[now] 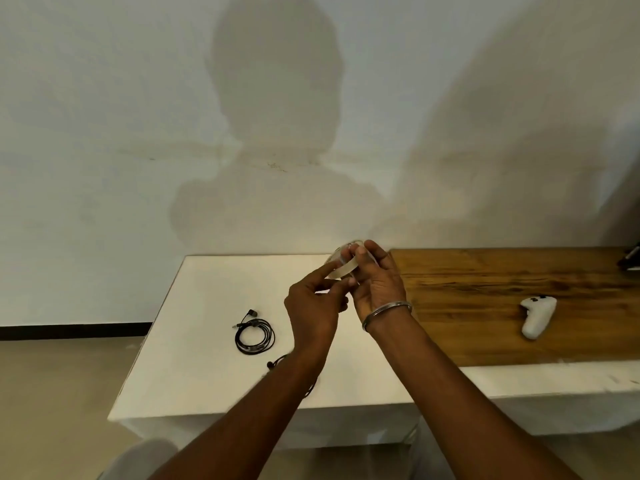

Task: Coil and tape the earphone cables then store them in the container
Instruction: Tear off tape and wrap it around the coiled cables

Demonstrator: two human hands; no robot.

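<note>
A coiled black earphone cable (255,335) lies on the white table (194,375), left of my hands. A second black earphone (270,364) peeks out from under my left forearm, mostly hidden. My right hand (377,284) holds a clear tape roll (341,263) raised above the table. My left hand (317,306) pinches a strip of tape pulled from that roll. No container can be told apart behind the hands.
A white game controller (538,316) rests on the wooden tabletop (502,299) to the right. A dark object (630,259) sits at the far right edge. A metal bangle (386,315) circles my right wrist. The wall stands right behind the tables.
</note>
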